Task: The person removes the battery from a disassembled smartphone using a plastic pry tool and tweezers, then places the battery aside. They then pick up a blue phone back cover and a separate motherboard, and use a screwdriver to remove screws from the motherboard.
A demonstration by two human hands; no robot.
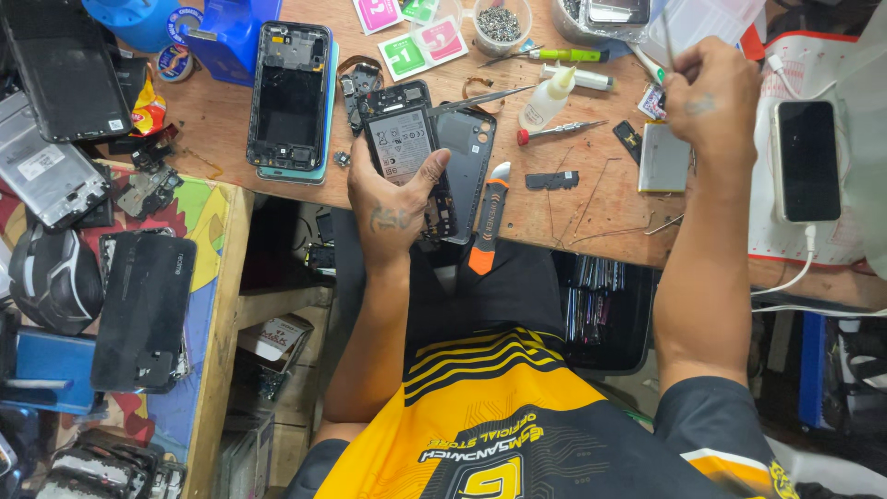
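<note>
At the centre of the frame the left hand [393, 199] wraps around an opened phone [407, 152] with its back off and its flat grey battery showing, thumb pressed on the right edge and fingers curled beneath, holding it just above the wooden bench [591, 222]. In the upper right the right hand [710, 92] is closed in a pinch on thin metal tweezers [667, 39], tips pointing up and away. To work well here, the phone wants a level, steady grip, and the tweezers should come in lightly and shallowly, clear of the soft battery. Just right of the phone lies a dark, matte back cover [469, 157] with a camera cutout, then an orange-handled pry tool [488, 222] hanging over the bench edge. A red-handled screwdriver [554, 131], a small white glue bottle [547, 97] and a silvery loose battery [663, 157] lie between the hands; a glossy white phone [807, 159] charges at far right.
</note>
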